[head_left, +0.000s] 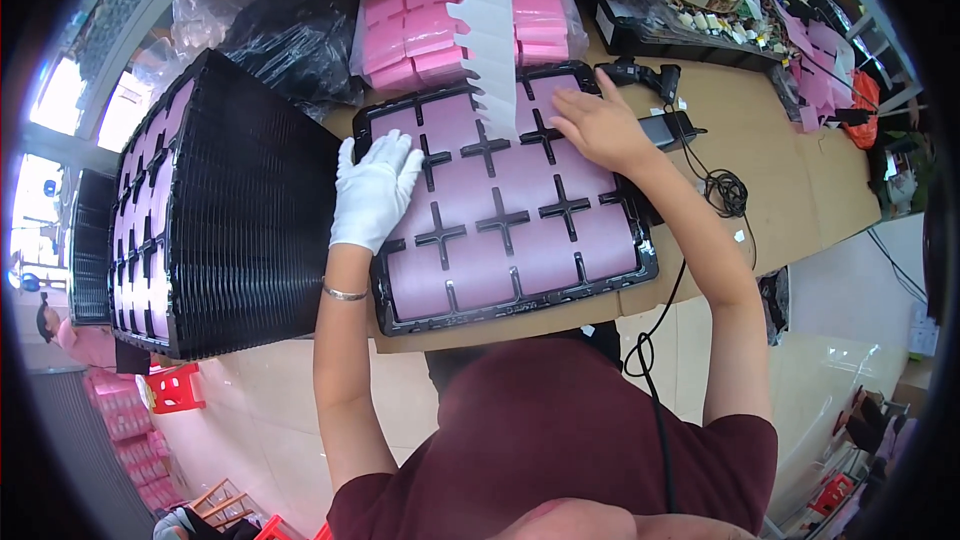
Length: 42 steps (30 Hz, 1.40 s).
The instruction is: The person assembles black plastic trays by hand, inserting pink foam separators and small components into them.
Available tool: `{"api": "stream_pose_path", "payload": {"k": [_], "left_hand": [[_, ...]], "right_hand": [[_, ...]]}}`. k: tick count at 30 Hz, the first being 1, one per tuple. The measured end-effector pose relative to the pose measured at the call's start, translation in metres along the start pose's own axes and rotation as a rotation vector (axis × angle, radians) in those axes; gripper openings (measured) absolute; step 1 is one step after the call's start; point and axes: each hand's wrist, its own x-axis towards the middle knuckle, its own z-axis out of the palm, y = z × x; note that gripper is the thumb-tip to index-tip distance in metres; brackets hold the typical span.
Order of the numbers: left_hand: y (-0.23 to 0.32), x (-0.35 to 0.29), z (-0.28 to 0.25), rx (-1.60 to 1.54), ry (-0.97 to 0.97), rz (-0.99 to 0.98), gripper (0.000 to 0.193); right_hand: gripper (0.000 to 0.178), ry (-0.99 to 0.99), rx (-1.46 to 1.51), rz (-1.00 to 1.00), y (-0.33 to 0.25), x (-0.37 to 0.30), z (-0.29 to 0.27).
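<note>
A black tray (652,258) with cross-shaped dividers lies on the cardboard-covered table in front of me, its compartments filled with flat pink-lilac pieces (465,255). My left hand (375,190), in a white glove, rests on the tray's left side with its fingers stretched out toward the far left corner. Bare and with fingers spread, my right hand (603,128) lies over the far right compartments. Between the two hands a long white strip (490,30) with a notched left edge reaches over the tray's far part. I cannot tell whether it touches the tray.
A tall stack of black trays (250,230) stands close on the left. Behind are a black plastic bag (295,40) and bagged pink bundles (415,25). To the right lie a black handheld device (640,75), a coiled cable (724,192) and a cluttered black tray (690,45).
</note>
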Motion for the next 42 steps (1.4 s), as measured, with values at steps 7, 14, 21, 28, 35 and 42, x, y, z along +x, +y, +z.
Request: {"api": "stream_pose_path", "payload": {"k": [7,14,21,28,35,42], "left_hand": [[-0.004,0.014,0.001,0.140,0.201,0.064,0.035],[-0.002,-0.042,-0.021,-0.390,0.021,0.268,0.022],[0.005,-0.047,-0.043,-0.174,-0.192,0.200,0.077],[0.012,-0.070,-0.055,0.062,-0.377,0.249,0.115],[0.004,-0.077,-0.044,0.011,-0.266,0.273,0.096],[0.008,-0.017,-0.031,-0.112,0.154,0.120,0.036]], "right_hand": [[0.037,0.138,-0.192,0.053,0.010,-0.001,-0.007],[0.028,-0.054,0.379,-0.183,-0.013,-0.059,-0.035],[0.048,-0.079,0.355,-0.141,-0.016,-0.069,-0.043],[0.085,-0.225,0.289,-0.167,-0.021,-0.091,-0.054],[0.077,-0.117,0.164,-0.116,-0.029,-0.091,-0.049],[0.030,0.105,0.223,0.077,-0.001,-0.016,-0.006]]}}
